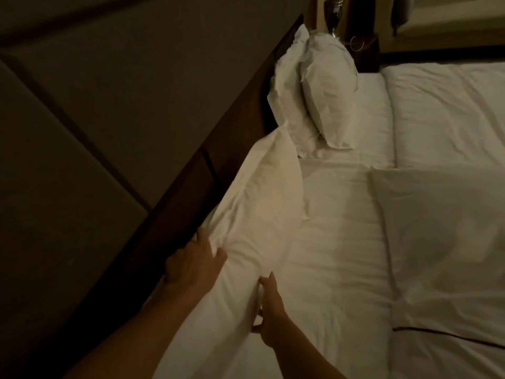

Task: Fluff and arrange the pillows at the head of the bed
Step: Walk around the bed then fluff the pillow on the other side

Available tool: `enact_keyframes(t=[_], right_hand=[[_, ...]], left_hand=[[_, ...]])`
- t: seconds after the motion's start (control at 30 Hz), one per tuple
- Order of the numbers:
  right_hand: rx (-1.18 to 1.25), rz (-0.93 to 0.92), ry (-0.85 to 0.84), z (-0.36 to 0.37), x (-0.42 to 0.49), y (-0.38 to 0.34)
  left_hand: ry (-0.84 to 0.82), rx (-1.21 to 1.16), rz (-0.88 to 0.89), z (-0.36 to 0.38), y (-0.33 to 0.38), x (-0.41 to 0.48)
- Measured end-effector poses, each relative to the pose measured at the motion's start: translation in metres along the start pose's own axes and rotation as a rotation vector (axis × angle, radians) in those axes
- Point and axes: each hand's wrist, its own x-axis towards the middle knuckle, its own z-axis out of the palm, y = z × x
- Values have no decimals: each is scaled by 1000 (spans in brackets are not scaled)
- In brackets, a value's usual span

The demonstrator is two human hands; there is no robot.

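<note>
Lying lengthwise along headboard (191, 149), pillow (262, 209) in hands (194, 262)

The lamp (336, 16) at the frame's top is cut off above its silver base, the flat pillow (448, 242) at right runs past the edge, and both forearms leave the bottom.

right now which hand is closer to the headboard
Left. The left hand grips the near pillow on its headboard side, right beside the wood. The right hand pinches the pillow's opposite edge, out over the mattress.
</note>
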Motion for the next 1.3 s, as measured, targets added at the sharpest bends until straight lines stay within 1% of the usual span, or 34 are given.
enact_keyframes(t=[0.13,0.2,0.27,0.37,0.43,0.47,0.53,0.57,0.63,0.7,0.8,0.87,0.93,1.0,1.07,1.13,1.17,1.2,1.23,1.3], right_hand=[[-68,-83,-86,-13,-16,-20],[-134,-121,-132,-18,-25,-27],[-191,-133,-145,-23,-36,-27],[-205,-178,-123,-25,-51,-27],[-196,-320,-69,-27,-53,-34],[-213,-406,-46,-28,-53,-39],[-306,-527,0,-30,-52,-47],[-374,-551,22,-31,-49,-47],[-525,-551,37,-33,-42,-41],[-659,-516,0,-30,-33,-30],[-757,-484,-79,-25,-22,-17],[-785,-487,-95,-23,-21,-14],[-781,-470,-92,-29,-27,-15],[-732,-442,-71,-43,-38,-23],[-682,-410,-16,-68,-53,-38],[-726,-391,49,-107,-68,-61],[-781,-387,81,-127,-72,-74],[-840,-385,137,-158,-80,-89],[-886,-383,201,-190,-90,-104],[-915,-386,362,-263,-114,-133]], left_hand=[[-77,71,-93,-1,0,-2],[-79,24,-179,-9,0,5],[-57,-141,-237,-19,10,9],[-24,-367,-192,-37,37,3],[16,-528,-183,-46,51,-2],[39,-623,-208,-50,52,-3],[81,-790,-290,-47,42,-6],[84,-810,-320,-41,34,-9],[45,-742,-356,-22,15,-16],[5,-641,-401,-3,-7,-22],[29,-510,-417,9,-35,-16],[10,-453,-428,9,-41,-12],[9,-389,-404,2,-35,-13],[82,-304,-316,-9,-15,-18],[174,-145,-163,-21,19,-22],[198,-97,18,-28,68,-28],[150,-158,88,-27,92,-31],[64,-234,144,-23,123,-36],[-36,-286,185,-17,155,-43],[-176,-341,237,-3,222,-61]])
